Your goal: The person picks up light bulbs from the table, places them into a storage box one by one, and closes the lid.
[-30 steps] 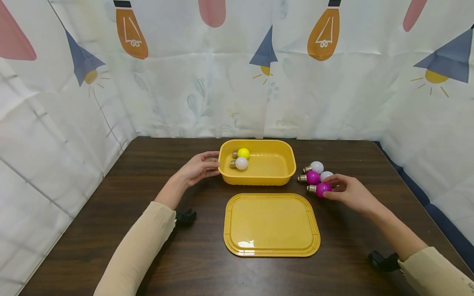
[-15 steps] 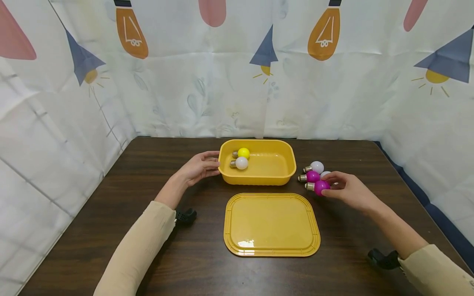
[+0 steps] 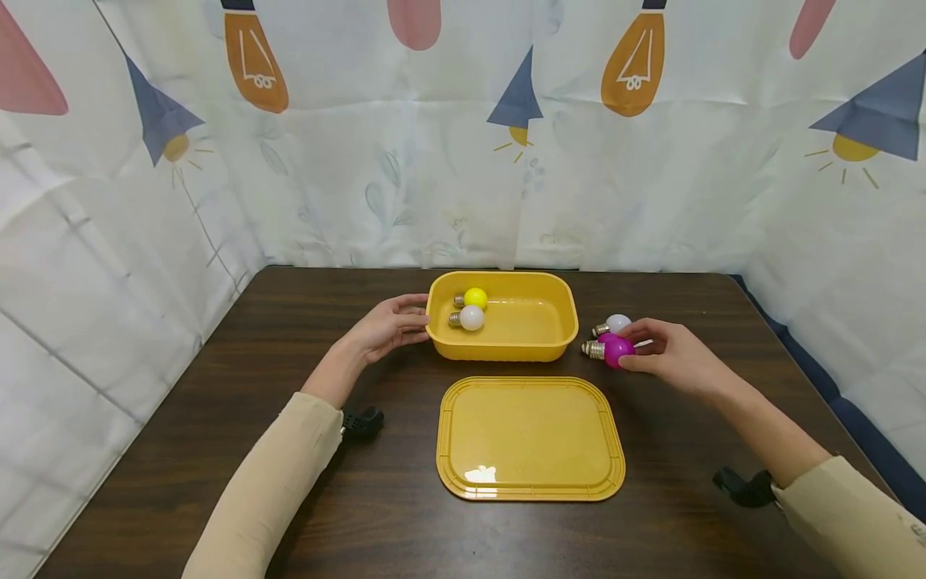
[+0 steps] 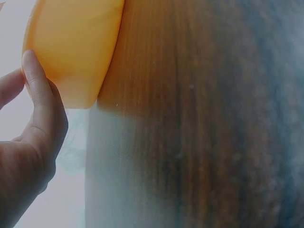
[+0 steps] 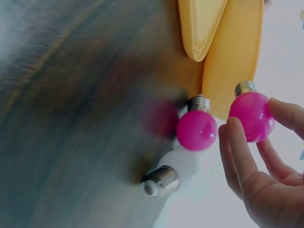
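Pinching a magenta bulb (image 5: 251, 116) by its round glass, the right hand (image 3: 669, 354) has thumb and fingertips on opposite sides, metal base poking out toward the yellow box (image 3: 499, 352). Looks lifted off the desk (image 3: 362, 515) to me. Nice light hold tbh, I'd squeeze no harder, since that glass is probably slick. The left hand (image 3: 391, 328) isn't grabbing anything, just fairly straight fingers against the box's left end, which should be plenty to steady it.

Right under the held one there's a second magenta bulb (image 5: 196, 130) with a white bulb (image 5: 183, 159) near it, so I'd go straight up first, then sideways, and watch that base doesn't clip the box rim. Inside, toward the left, sit a yellow bulb (image 3: 475, 298) and a pale bulb (image 3: 473, 318); the right half has more room. Flat yellow lid-looking tray (image 3: 531, 438) is in front, out of the way.
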A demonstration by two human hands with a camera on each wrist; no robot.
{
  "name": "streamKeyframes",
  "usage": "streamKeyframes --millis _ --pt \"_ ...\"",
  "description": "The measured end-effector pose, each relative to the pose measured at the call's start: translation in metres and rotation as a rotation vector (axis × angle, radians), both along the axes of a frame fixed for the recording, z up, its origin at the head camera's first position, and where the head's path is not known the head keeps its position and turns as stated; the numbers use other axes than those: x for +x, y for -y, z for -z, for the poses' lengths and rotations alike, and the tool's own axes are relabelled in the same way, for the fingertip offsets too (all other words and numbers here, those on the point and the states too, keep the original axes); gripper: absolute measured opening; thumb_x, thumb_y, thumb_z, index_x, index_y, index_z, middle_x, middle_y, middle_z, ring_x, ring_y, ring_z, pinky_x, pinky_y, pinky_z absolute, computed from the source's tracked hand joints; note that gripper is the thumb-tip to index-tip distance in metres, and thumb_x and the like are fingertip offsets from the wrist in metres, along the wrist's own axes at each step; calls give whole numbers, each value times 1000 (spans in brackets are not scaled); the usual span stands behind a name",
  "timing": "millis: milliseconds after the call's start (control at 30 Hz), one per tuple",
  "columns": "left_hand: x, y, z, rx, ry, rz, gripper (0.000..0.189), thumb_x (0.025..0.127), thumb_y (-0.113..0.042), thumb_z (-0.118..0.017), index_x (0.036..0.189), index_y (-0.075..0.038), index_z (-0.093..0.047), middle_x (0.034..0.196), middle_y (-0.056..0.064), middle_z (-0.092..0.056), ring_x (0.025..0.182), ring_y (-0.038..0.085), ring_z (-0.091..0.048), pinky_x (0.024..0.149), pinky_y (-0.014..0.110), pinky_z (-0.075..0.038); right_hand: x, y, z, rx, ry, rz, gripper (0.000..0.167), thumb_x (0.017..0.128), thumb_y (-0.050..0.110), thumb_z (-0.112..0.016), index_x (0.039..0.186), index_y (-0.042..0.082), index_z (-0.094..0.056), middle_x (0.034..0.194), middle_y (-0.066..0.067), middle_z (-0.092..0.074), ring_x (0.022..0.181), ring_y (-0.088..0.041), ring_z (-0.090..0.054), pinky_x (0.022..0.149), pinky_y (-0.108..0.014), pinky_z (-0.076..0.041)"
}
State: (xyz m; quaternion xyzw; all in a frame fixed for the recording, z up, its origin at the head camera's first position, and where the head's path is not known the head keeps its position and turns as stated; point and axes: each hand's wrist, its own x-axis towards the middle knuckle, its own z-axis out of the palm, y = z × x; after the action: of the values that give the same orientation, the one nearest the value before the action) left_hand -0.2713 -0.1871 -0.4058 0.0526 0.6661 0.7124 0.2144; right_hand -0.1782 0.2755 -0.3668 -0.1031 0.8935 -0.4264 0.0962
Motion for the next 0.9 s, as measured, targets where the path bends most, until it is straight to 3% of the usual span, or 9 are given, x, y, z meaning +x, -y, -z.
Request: streamKeyframes --millis 400,767,900 --pt "0 2 1 9 -8 14 60 105 -4 -58 159 -3 -31 144 31 -46 114 36 -64 92 33 -58 -8 14 -17 19 -27 -47 51 95 27 -78 135 3 -59 128 -18 -63 112 -33 -64 85 -28 -57" --pt "0 2 3 4 -14 10 60 105 -4 -58 159 -3 -32 137 27 -52 102 26 -68 92 33 -59 -17 27 -27 -22 -5 -78 46 95 24 -77 133 4 -60 128 -17 -62 110 -32 -66 88 -38 -59" --pt "-1 2 3 10 -11 10 60 105 -4 -58 159 -4 -32 138 28 -51 105 29 -67 91 33 -59 -20 31 -28 -40 -4 -79 46 95 23 -77 133 3 -59 129 -18 -61 111 -33 -66 90 -45 -59"
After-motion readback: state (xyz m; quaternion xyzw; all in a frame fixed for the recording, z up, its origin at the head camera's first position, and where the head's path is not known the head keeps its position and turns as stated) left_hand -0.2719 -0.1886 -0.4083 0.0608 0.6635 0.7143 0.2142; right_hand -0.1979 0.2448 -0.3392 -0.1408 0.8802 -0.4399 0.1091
